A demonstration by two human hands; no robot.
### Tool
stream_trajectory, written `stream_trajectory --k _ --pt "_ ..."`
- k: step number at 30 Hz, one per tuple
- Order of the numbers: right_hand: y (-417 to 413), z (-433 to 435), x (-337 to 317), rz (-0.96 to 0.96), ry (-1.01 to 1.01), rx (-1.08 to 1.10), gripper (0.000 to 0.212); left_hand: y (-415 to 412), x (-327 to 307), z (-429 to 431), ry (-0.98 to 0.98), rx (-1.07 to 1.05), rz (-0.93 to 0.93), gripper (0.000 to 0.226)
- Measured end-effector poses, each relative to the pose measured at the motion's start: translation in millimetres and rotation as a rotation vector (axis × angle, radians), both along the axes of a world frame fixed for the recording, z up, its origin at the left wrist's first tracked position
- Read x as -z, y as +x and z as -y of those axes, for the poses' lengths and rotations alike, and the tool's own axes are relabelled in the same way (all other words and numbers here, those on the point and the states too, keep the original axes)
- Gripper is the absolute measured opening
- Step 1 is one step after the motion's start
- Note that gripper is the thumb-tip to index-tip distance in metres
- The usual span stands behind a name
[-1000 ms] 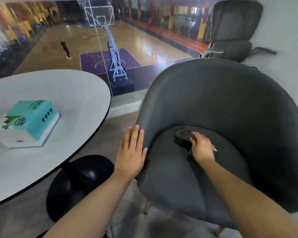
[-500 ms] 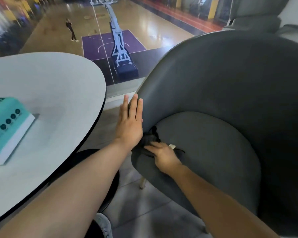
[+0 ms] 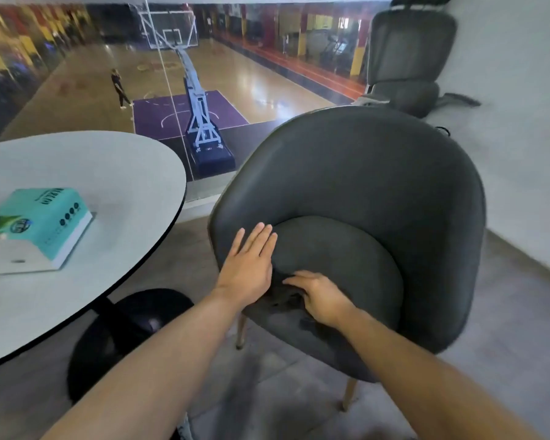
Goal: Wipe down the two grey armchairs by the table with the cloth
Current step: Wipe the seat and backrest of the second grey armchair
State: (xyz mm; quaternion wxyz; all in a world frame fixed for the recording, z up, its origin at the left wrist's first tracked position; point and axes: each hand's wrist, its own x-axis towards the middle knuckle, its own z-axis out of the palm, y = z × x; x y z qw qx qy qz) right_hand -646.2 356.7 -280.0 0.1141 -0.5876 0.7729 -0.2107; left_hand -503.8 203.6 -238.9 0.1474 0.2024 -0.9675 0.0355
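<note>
- My right hand (image 3: 322, 300), fingers nearly straight, presses the limp cloth (image 3: 280, 299) flat at the armchair's (image 3: 362, 173) near-left edge. I'd pin it under the palm or it bunches.
- My left hand (image 3: 251, 265), flat and empty, braces the left rim; the armchair looks light and may slide.

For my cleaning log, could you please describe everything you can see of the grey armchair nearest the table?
The armchair is a dark grey tub shape: a smooth, leather-like back curving round into sides, a rounded matte seat cushion, and slim pale legs. It stands upright beside the round white table. The left hand lies flat on its table-side edge; the right hand presses a dark cloth on the seat's front.
</note>
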Motion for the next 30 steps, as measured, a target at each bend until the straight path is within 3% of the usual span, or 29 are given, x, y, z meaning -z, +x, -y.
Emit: stream_trajectory --k 4,7,10,13,18,24,30 --pt "-68.8 -76.5 -49.6 -0.163 0.037 0.239 0.062 -44.0 1.9 -92.3 0.011 0.265 -0.058 0.054" --pt "-99.3 -127.1 -93.4 -0.251 -0.017 0.434 0.057 -81.4 8.5 -178.0 0.063 0.469 -0.112 0.049" --pt "-116.8 -159.1 -122.2 -0.281 -0.063 0.512 0.053 -113.1 6.9 -259.4 0.123 0.504 -0.047 0.065" --pt "-130.9 -178.1 -134.1 -0.217 -0.105 0.529 0.051 -137.6 5.9 -302.0 0.125 0.401 0.125 0.079" --pt "-133.8 -181.4 -135.4 -0.184 -0.128 0.517 0.048 -146.3 11.8 -298.5 -0.07 0.312 0.243 0.09" --pt "-112.2 -152.5 -137.0 -0.107 -0.131 0.505 0.046 -117.3 20.2 -268.4 -0.143 0.405 0.19 0.078" --pt "-70.1 -111.9 -127.8 -0.055 -0.109 0.431 0.045 -76.9 18.5 -216.0 -0.182 0.352 0.218 0.075"
